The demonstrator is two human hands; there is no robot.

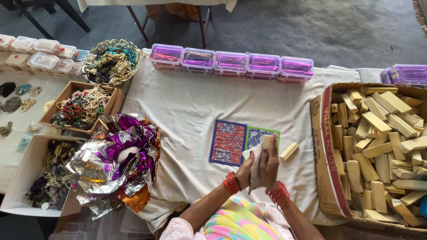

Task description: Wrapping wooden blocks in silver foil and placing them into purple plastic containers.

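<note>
- My right hand (270, 165) is closed around a small pale wooden block (266, 141); the block's top end sticks up past my fingers, just over the near edge of the green card.
- My left hand (244, 172) is pressed in against the right one and pinches a bit of white cloth or paper (254, 160) against the block. As I read it, the two hands work together so the wrap stays tight on the wood.
- Both wrists carry red bangles, and both hands hover low over the near middle of the white cloth (191, 106) that covers the table.
- Two patterned cards lie flat just beyond my hands: a blue and red one (227, 143) to the left, touching a green-edged one (258, 134) to its right. They lie within easy reach, probably on purpose.
- A second wooden block (289, 151) lies on the cloth just right of the green card, apart from my hands.
- At the right, an open cardboard box (324, 146) is heaped with the same pale blocks, close beside my right arm, which looks like the supply.
- Along the far edge stands a row of small clear boxes with purple lids (231, 61), lids on, side by side.
- To the left sits a crumpled heap of shiny foil (115, 164), purple, silver and orange, and farther left are trays and a basket of beads and bangles (111, 61).
</note>
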